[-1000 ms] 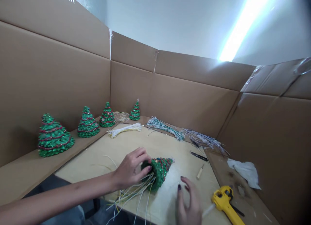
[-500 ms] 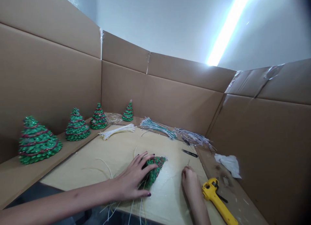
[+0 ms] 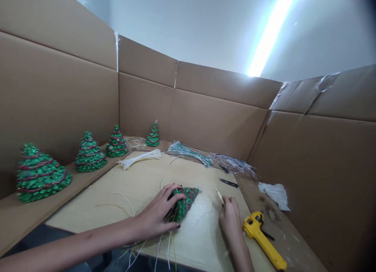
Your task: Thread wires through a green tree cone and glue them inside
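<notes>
Left hand [image 3: 164, 209] has its fingers spread pretty wide around the base end of a small green cone-shaped Christmas tree with red garland [image 3: 188, 203], holding it on its side near the front of the pale tan surface [image 3: 202, 235], tip pointing right, with some thin white and yellow wires [image 3: 169, 248] hanging down over the near edge. Right hand [image 3: 231, 216] is near the yellow plastic glue gun [image 3: 261, 236], fingers pinched on a slim cream-handled tool [image 3: 219, 196] that's angled forward and a bit left, and some slim black snips [image 3: 228, 182] are lying just past it.
</notes>
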`<state>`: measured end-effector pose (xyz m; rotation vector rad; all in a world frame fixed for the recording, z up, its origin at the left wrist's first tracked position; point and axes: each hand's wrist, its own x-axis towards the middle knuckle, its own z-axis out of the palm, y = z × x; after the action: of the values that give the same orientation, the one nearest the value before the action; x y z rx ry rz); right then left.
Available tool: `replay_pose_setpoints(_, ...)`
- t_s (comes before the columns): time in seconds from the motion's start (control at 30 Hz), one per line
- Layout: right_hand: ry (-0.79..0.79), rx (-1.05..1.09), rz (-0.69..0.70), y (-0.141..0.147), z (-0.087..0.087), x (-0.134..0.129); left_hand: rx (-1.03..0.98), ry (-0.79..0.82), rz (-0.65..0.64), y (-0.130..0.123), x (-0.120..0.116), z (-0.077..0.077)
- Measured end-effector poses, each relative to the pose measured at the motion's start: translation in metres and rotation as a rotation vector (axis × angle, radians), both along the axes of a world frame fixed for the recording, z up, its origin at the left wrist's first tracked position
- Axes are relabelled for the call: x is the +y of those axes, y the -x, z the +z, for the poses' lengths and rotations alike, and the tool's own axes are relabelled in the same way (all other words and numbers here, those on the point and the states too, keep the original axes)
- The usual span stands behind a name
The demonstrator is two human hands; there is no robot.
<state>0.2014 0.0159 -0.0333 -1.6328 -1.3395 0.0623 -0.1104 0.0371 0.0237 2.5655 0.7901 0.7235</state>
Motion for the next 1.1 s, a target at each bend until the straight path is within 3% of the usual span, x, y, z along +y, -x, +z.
replay_pose_setpoints(0.27,-0.121,0.469,0.217,0.051,0.01,-0.007,-0.074,0.041,-0.025,0.0,0.002,0.006)
replay_pose_setpoints(0.47,-0.203,0.626,0.332,0.1,0.02,-0.021,-0.093,0.025,-0.031,0.002,0.005,0.008)
replay_pose_setpoints(0.7,-0.298,0.53,0.368,0.124,0.032,-0.03,-0.08,0.014,-0.041,0.0,0.003,0.01)
replay_pose_setpoints(1.1,-0.312,0.378,0.379,0.128,0.02,-0.032,0.0,-0.046,-0.068,0.004,0.002,0.012)
